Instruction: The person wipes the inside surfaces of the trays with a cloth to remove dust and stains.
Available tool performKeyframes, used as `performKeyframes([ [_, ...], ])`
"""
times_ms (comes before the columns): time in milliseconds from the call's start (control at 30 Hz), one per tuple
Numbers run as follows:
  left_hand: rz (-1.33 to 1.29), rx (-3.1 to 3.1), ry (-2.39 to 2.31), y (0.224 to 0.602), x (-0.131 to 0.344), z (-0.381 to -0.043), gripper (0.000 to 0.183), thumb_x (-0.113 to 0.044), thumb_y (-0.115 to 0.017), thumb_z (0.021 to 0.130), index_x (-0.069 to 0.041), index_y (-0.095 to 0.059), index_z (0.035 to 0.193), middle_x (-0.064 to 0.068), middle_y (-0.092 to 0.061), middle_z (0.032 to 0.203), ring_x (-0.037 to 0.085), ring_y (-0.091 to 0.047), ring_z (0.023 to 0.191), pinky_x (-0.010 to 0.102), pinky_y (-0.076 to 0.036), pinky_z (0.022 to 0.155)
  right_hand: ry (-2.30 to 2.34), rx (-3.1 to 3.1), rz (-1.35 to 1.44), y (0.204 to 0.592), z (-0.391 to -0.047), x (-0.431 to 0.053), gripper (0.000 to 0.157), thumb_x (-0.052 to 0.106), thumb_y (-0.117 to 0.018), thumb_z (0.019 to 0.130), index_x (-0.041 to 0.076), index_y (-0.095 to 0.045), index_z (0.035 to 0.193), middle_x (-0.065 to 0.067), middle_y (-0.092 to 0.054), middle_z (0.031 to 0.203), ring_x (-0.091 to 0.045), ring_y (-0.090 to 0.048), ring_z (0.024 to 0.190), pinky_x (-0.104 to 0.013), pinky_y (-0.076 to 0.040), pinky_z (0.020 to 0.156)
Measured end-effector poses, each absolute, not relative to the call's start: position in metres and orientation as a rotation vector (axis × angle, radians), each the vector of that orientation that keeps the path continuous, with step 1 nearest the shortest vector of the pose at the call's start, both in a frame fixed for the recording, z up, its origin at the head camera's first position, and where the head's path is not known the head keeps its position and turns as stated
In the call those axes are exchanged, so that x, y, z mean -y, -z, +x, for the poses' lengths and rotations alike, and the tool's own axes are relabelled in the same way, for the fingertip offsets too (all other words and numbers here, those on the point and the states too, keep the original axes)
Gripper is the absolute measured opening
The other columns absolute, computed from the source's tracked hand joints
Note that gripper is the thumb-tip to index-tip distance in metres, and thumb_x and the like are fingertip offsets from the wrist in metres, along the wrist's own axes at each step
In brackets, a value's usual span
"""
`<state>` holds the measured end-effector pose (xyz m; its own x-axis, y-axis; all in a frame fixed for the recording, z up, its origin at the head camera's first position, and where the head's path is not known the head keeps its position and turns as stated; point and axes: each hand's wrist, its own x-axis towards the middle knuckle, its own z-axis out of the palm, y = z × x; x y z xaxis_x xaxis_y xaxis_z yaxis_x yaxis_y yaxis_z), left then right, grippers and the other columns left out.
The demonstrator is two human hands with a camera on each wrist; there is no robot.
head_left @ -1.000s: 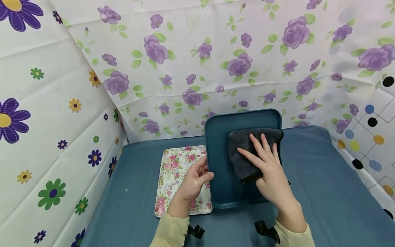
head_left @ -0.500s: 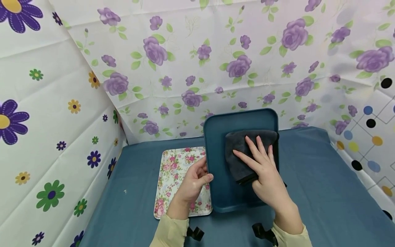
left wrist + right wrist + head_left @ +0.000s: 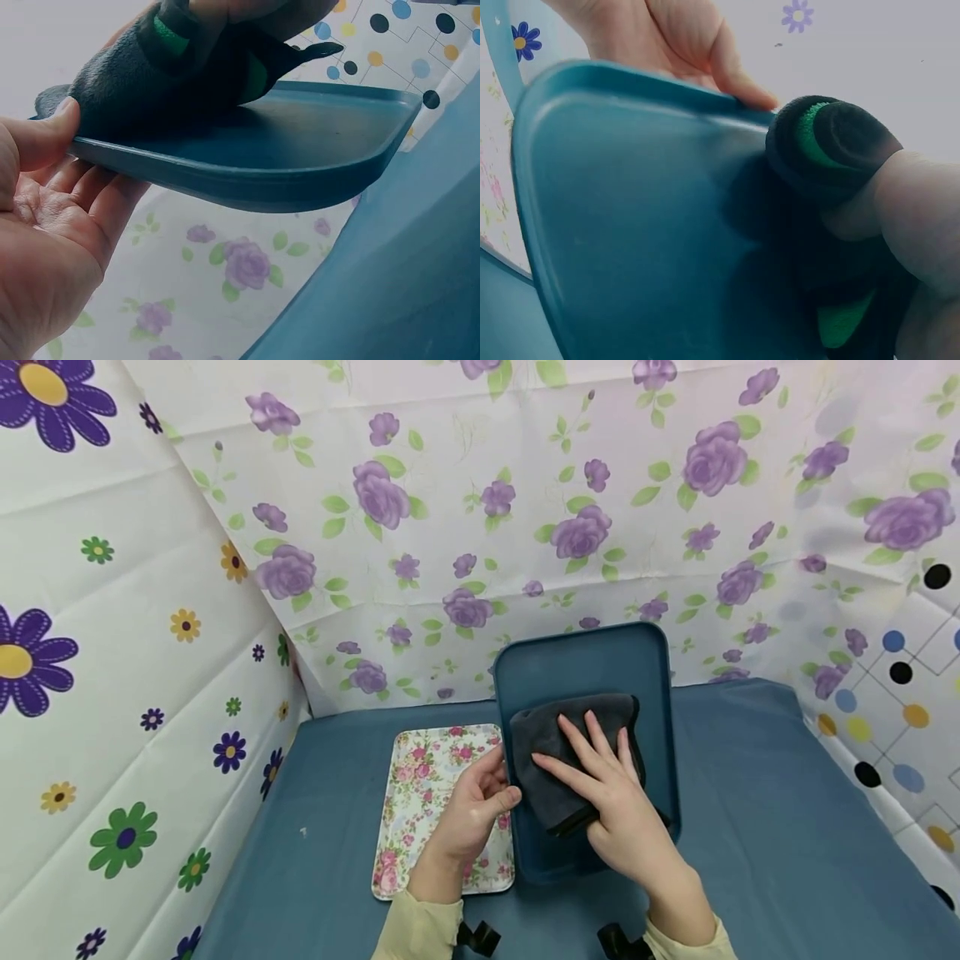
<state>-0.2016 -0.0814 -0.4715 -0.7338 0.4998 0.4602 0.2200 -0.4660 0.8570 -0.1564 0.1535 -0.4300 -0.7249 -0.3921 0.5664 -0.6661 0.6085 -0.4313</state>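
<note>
A dark teal rectangular tray (image 3: 581, 664) with a raised rim is held up at a tilt. My left hand (image 3: 467, 814) grips its left edge, with the thumb (image 3: 46, 135) over the rim and the fingers beneath. On the tray's inner face lies a folded dark grey cloth (image 3: 542, 781) with black edging; green (image 3: 843, 322) shows in its folds in the right wrist view. My right hand (image 3: 626, 818) presses the cloth against the tray with its fingers spread and straight. The tray's underside is hidden in the head view.
A white tray with pink flowers (image 3: 420, 785) lies on the blue-covered table (image 3: 337, 827) to the left, partly behind my left hand. Patterned sheets stand as walls at the back (image 3: 420, 560), left and right. Black straps (image 3: 478, 937) sit at both wrists.
My right hand has slid the cloth left and a little downward across the tray, toward its left edge. The tray has turned slightly, while my left hand keeps its grip.
</note>
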Motion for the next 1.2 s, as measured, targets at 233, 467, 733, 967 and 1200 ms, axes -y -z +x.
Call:
performKeyframes([
  [233, 1.037, -1.499, -2.334, 0.475, 0.082, -0.203, 0.067, -0.014, -0.062, 0.111, 0.004, -0.03, 0.166, 0.017, -0.056, 0.155, 0.021, -0.064, 0.132, 0.032, -0.055, 0.105, -0.871, 2.441, 0.883, 0.432, -0.156, -0.151, 0.122, -0.038, -0.04, 0.059, 0.031, -0.057, 0.158, -0.004, -0.023, 0.177, -0.036, -0.008, 0.164, -0.071, 0.003, 0.125],
  [467, 1.093, -1.482, -2.335, 0.479, 0.083, -0.206, 0.067, -0.011, -0.06, 0.111, 0.008, -0.027, 0.166, 0.013, -0.058, 0.154, 0.02, -0.064, 0.132, 0.031, -0.055, 0.105, -0.871, 2.464, 0.896, 0.432, -0.155, -0.151, 0.123, -0.038, -0.041, 0.058, 0.032, -0.058, 0.157, -0.002, -0.021, 0.178, -0.035, -0.007, 0.165, -0.07, 0.004, 0.126],
  [733, 1.098, -1.482, -2.336, 0.479, 0.082, -0.207, 0.065, -0.009, -0.059, 0.111, 0.008, -0.028, 0.165, 0.011, -0.06, 0.152, 0.019, -0.065, 0.13, 0.03, -0.055, 0.104, -0.873, 2.459, 0.896, 0.433, -0.156, -0.153, 0.123, -0.039, -0.04, 0.058, 0.032, -0.058, 0.157, -0.003, -0.023, 0.177, -0.035, -0.008, 0.164, -0.07, 0.003, 0.126],
  [967, 1.102, -1.464, -2.329, 0.485, 0.079, -0.207, 0.062, -0.009, -0.057, 0.112, 0.006, -0.029, 0.166, 0.017, -0.058, 0.154, 0.023, -0.064, 0.132, 0.033, -0.055, 0.105, -0.896, 2.473, 0.887, 0.44, -0.156, -0.156, 0.126, -0.038, -0.04, 0.055, 0.033, -0.058, 0.157, -0.002, -0.023, 0.178, -0.035, -0.007, 0.164, -0.071, 0.003, 0.125],
  [1200, 1.118, -1.456, -2.311, 0.47, 0.08, -0.203, 0.061, -0.004, -0.055, 0.112, 0.005, -0.028, 0.167, 0.017, -0.057, 0.155, 0.023, -0.064, 0.133, 0.033, -0.055, 0.105, -0.898, 2.491, 0.877, 0.427, -0.15, -0.157, 0.13, -0.038, -0.039, 0.053, 0.036, -0.055, 0.158, -0.001, -0.021, 0.178, -0.034, -0.006, 0.165, -0.068, 0.005, 0.126],
])
